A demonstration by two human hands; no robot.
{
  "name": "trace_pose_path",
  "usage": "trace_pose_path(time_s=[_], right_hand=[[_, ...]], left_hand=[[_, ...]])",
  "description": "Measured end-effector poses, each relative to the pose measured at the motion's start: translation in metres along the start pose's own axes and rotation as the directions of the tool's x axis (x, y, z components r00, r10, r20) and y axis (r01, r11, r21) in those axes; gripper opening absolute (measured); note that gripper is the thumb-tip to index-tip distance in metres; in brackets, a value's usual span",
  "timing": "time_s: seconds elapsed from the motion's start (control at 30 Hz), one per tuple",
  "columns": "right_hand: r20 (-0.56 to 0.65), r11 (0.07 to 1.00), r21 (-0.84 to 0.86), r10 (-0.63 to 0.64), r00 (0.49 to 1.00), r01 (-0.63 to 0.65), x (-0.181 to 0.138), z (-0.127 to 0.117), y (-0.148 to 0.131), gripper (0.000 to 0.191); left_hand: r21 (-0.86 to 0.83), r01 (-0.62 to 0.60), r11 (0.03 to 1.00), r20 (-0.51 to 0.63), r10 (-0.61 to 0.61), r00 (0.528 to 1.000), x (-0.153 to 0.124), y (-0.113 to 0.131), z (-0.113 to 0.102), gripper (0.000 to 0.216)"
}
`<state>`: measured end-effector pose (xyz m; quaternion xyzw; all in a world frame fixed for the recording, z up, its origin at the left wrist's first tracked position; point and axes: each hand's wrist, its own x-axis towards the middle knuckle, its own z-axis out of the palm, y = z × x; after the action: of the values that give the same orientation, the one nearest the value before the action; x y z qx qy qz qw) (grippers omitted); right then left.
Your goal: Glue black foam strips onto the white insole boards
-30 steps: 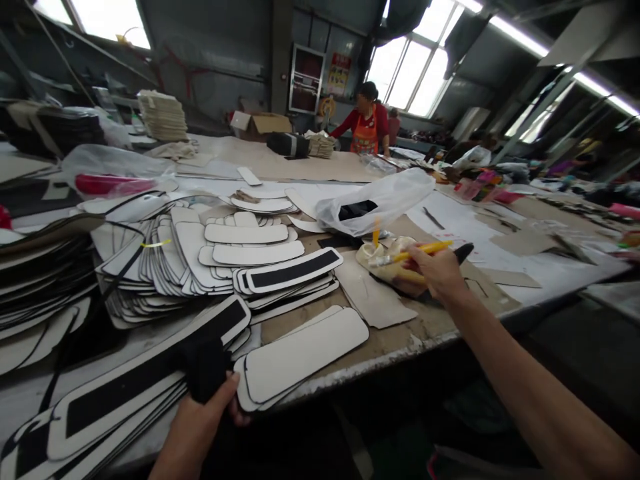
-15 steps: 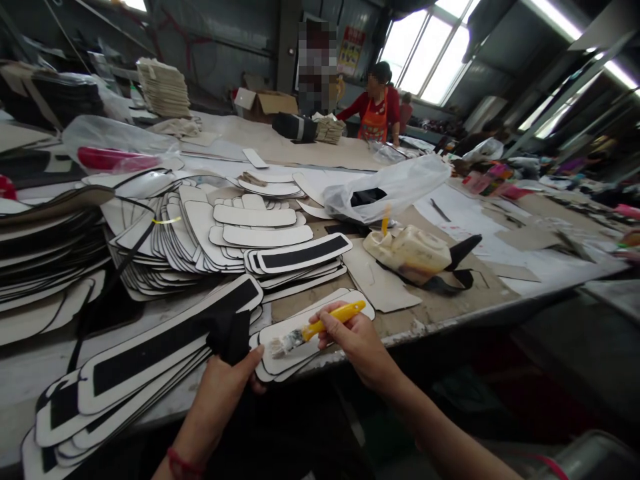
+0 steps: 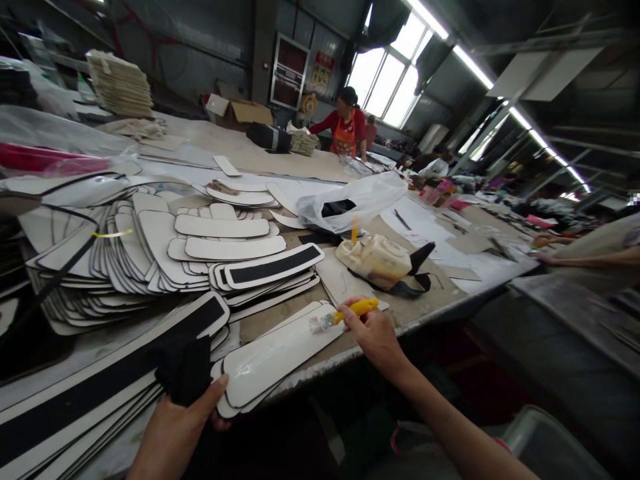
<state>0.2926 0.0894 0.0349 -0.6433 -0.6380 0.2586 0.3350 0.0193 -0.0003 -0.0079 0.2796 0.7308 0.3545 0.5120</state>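
My right hand [image 3: 374, 339] is closed round the yellow handle of a paintbrush [image 3: 357, 309]. The brush's pale bristles rest near the far end of a long white panel [image 3: 270, 357] with rounded corners and a dark edge. A wet shine covers part of this panel, which tops a few like it. With thumb above and fingers below, my left hand [image 3: 183, 423] pinches the near end of this small stack. Black fabric strips [image 3: 193, 370] hang beside that hand, over panels with black centre bands [image 3: 115, 370].
A yellowed plastic container [image 3: 377, 259] with an orange stick stands beyond the brush. Many white panels [image 3: 160, 233] are piled at left. A clear plastic bag [image 3: 360, 200] lies further back. A person in an orange apron [image 3: 345, 130] stands across the table [image 3: 200, 137].
The brush in my right hand has moved from the panel's near end to its far end, leaving a glossy wet coat. My left hand still grips the near end. The view has swung right.
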Motion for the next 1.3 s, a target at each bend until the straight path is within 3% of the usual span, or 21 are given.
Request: trace_pose_path(time_s=[0.13,0.3,0.47,0.53,0.67,0.73,0.8,0.87,0.93,1.03,1.13,1.23,1.3], right_hand=[[-0.071,0.984,-0.157,-0.094,0.993,0.082,0.004,-0.011,0.01,0.021],[-0.087,0.952,-0.218,-0.236,0.968,0.213,0.004,-0.019,0.007,0.016],[-0.047,0.892,-0.253,-0.398,0.916,0.374,-0.025,-0.005,-0.013,0.012],[-0.006,0.882,-0.182,-0.442,0.897,0.434,-0.048,0.01,-0.029,0.013],[0.113,0.837,0.201,-0.536,0.837,0.509,-0.087,0.037,-0.068,0.017],[0.09,0.814,0.325,-0.534,0.841,0.482,-0.093,0.038,-0.084,0.017],[0.054,0.82,0.353,-0.5,0.864,0.452,-0.09,0.03,-0.094,0.012],[0.054,0.839,0.326,-0.476,0.878,0.435,-0.078,0.022,-0.101,0.011],[0.126,0.862,0.301,-0.461,0.879,0.409,-0.064,0.02,-0.106,0.014],[0.311,0.882,0.314,-0.445,0.84,0.351,-0.052,0.033,-0.116,0.017],[0.463,0.895,0.391,-0.392,0.795,0.213,-0.053,0.056,-0.125,0.019],[0.638,0.873,0.477,-0.265,0.723,-0.101,-0.059,0.072,-0.13,0.023],[0.687,0.83,0.506,-0.223,0.691,-0.235,-0.062,0.075,-0.132,0.025]], left_hand=[[-0.019,0.074,0.997,-0.011,-0.074,0.997,0.002,-0.002,-0.001,0.043],[0.004,0.044,0.999,0.005,-0.044,0.999,0.002,-0.003,-0.001,0.044],[0.037,-0.004,0.999,-0.017,0.005,1.0,0.006,-0.008,-0.001,0.045],[0.062,-0.026,0.998,-0.005,0.026,1.0,0.008,-0.008,-0.002,0.045],[0.137,-0.106,0.985,0.016,0.104,0.994,0.005,-0.002,-0.005,0.044],[0.075,-0.147,0.986,0.029,0.146,0.989,-0.001,0.002,-0.007,0.045],[-0.123,-0.144,0.982,0.045,0.15,0.988,-0.01,0.006,-0.012,0.042],[-0.396,-0.097,0.913,0.07,0.136,0.988,-0.024,0.012,-0.017,0.034],[-0.509,-0.093,0.856,0.073,0.15,0.986,-0.04,0.02,-0.022,0.03],[-0.666,0.006,0.746,0.241,0.207,0.948,-0.065,0.032,-0.024,0.023],[-0.652,0.032,0.758,0.32,0.237,0.917,-0.082,0.035,-0.023,0.026],[-0.504,-0.021,0.863,0.303,0.199,0.932,-0.084,0.028,-0.021,0.029],[-0.419,-0.034,0.908,0.352,0.197,0.915,-0.081,0.023,-0.018,0.035]])
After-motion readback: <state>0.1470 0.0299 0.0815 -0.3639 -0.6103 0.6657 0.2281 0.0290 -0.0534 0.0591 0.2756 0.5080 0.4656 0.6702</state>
